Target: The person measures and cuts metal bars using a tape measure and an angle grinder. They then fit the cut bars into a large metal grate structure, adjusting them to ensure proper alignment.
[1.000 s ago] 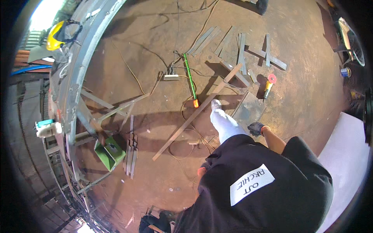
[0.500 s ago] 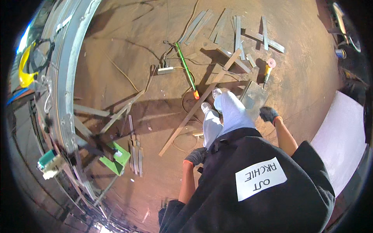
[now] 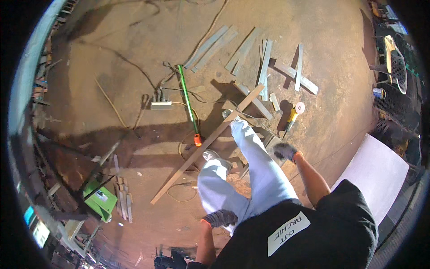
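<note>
Handwritten white shirt label (image 3: 289, 233).
I saw left hand (image 3: 220, 218) by trousers (image 3: 268, 175), right hand (image 3: 285, 152) near angle grinder (image 3: 293, 117); I could not tell either's closure.

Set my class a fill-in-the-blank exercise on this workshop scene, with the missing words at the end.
The cuff at the right hand is coloured ____.
The grinder lies to the ____ of the green stick in the picture.
The trousers are pale, while the shirt is ____.
Missing words: orange; right; black.
</note>
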Demonstrator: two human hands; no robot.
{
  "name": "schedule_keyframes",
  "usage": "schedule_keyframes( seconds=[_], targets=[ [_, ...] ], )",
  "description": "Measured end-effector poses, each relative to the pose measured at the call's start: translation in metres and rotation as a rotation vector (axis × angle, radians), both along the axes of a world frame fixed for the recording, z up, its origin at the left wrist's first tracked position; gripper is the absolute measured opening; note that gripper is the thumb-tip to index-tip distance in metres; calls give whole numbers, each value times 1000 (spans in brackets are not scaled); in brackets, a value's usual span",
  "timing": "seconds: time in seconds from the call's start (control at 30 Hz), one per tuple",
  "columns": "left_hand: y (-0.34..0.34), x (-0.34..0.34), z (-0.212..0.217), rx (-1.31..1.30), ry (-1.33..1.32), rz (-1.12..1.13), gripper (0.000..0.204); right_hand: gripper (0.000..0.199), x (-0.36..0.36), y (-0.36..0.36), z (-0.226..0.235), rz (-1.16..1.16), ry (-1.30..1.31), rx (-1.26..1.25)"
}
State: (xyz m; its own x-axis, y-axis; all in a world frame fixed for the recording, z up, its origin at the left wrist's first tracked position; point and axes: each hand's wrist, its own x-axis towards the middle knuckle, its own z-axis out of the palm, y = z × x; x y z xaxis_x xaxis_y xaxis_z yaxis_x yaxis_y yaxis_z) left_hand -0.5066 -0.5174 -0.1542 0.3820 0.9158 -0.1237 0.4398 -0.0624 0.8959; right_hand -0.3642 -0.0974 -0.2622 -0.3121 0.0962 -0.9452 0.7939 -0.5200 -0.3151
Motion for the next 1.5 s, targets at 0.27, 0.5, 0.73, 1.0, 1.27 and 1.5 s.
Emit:
schedule_keyframes(
  seconds=[0.27,0.5,0.73,1.0,1.27,1.5],
  targets=[
    [29,-104,-375,-946,137,1174,45,31,-122,102,-246,693,85,436],
    [26,-111,-556,-1080,603,1506,74,42,-130,156,-392,472,-284,683],
    [25,-109,-576,-1107,420,1440,37,30,-118,195,-463,1367,167,1375],
    [60,-111,-490,-783,250,1546,34,30,-120,202,-468,-201,477,832],
    [130,-115,-427,-576,185,1516,44,35,-124,318,-468,-474,532,711],
    [177,-127,-405,-530,399,1303,42,54,-107,163,-397,637,442,1421]
  ],
)
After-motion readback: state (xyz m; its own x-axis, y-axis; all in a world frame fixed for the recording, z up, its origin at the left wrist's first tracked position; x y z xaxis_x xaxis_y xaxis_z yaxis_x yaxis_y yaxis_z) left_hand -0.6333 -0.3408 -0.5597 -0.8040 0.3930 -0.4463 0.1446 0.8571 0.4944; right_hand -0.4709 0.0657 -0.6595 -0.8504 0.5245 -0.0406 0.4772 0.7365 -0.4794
